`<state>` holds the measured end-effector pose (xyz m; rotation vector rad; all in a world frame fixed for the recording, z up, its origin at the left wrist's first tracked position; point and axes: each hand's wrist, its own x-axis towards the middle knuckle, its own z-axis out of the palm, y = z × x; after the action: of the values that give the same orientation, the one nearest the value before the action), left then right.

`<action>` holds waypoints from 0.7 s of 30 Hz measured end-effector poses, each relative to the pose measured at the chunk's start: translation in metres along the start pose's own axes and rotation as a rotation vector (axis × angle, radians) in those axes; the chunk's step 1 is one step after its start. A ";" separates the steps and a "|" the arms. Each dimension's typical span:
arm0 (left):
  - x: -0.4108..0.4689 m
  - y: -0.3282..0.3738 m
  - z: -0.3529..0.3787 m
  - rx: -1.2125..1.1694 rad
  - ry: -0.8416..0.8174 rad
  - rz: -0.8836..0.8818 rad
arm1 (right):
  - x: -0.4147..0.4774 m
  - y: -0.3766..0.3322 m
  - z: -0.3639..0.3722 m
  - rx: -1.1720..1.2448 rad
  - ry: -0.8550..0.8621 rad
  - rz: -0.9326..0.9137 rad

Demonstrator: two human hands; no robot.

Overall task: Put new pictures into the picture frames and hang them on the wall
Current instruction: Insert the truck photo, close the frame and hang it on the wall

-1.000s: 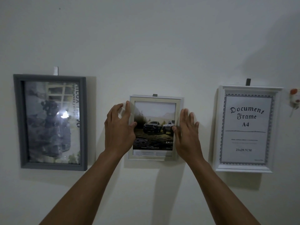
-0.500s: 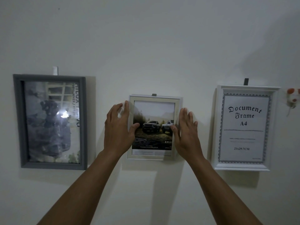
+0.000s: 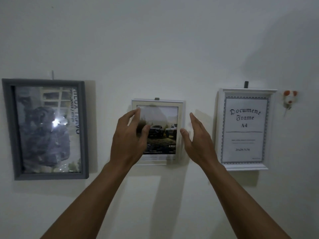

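Hands spread wide and holding nothing: left hand (image 3: pixel 128 138) at 9 o'clock of the small frame (image 3: pixel 180 118), right hand (image 3: pixel 198 137) at 3

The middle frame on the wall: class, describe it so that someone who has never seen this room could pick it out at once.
Three frames hang in a row on the pale wall. The middle frame sits between the open left hand and right hand. It is the smallest, cream-edged, and shows two trucks, unlike the big grey frame on its left and the ornate white frame reading "Document Frame A4".
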<state>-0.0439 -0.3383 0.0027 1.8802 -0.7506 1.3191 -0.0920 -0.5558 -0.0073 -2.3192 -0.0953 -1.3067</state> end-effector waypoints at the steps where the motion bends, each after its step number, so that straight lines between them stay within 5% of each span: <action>1: -0.002 0.009 0.000 -0.031 -0.018 0.028 | -0.004 -0.002 -0.009 -0.018 0.007 0.011; 10: -0.024 0.101 0.035 -0.313 -0.268 0.054 | -0.048 0.008 -0.112 -0.175 -0.019 0.302; 21: -0.020 0.174 0.131 -0.406 -0.431 -0.288 | -0.041 0.117 -0.202 -0.141 -0.067 0.599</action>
<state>-0.1163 -0.5451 -0.0075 1.8611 -0.8470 0.5368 -0.2409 -0.7397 0.0033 -2.2446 0.6384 -0.9495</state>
